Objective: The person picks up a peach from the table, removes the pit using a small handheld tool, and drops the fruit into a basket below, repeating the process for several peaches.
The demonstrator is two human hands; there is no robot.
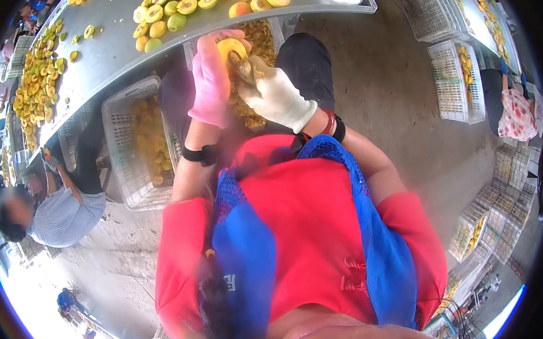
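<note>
My left hand [210,80], in a pink glove, holds a yellow-orange fruit half [232,48] with its fingers curled round it. On the right, my right hand [278,95], in a white glove, is closed round a small metal tool [243,67] whose tip is at the cut face of the fruit. Both hands are close together over a crate of yellow fruit pieces [258,35], just past the edge of the metal table [118,45]. Whole and halved fruits [187,5] lie on the table above my hands.
A white crate with fruit [111,124] stands below the table at left. A co-worker [66,217] sits at the far left by a fruit pile [39,90]. Another person [517,112] is at the far right, near a white crate [442,80] and stacked crates [503,200].
</note>
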